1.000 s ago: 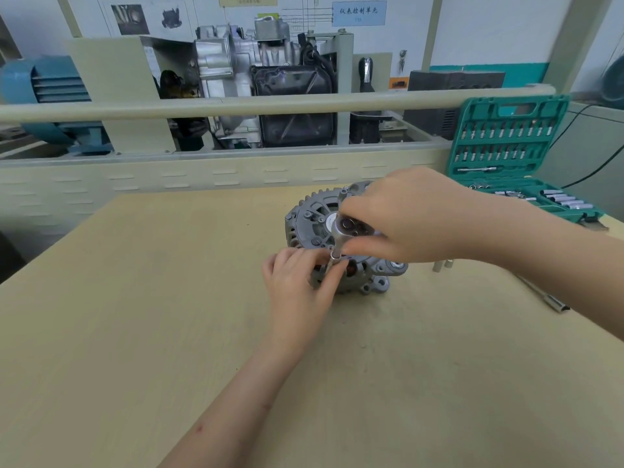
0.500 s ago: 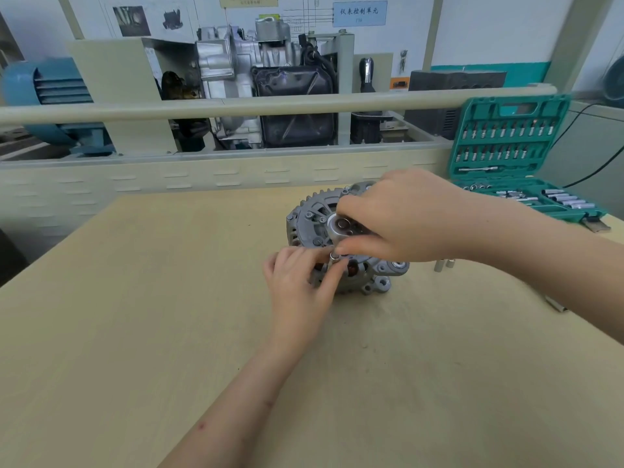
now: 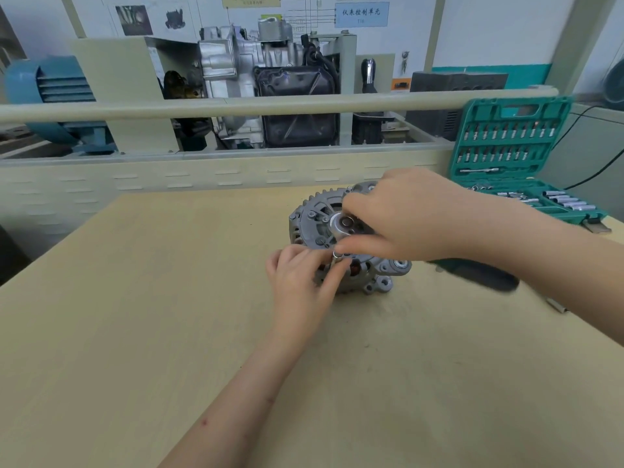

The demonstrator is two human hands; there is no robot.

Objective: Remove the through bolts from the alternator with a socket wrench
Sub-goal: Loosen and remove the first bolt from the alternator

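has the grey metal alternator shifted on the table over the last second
No. The grey metal alternator sits at the same spot relative to the green socket case.

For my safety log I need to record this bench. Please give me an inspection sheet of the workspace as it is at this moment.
Surface: tan wooden table, faint smudges in front of the alternator.
Job's things: grey alternator near the table's middle; ratchet head above it; socket on a bolt at its near edge.
Clutter: a small metal piece lying at the right, partly hidden by the forearm.
Hands: left hand pinches the socket; right hand grips the ratchet, handle hidden.
Cables: black cable behind the green socket case, which stands open.
Surroundings: beige rail, cutaway engine unit, blue motor, wall posters.
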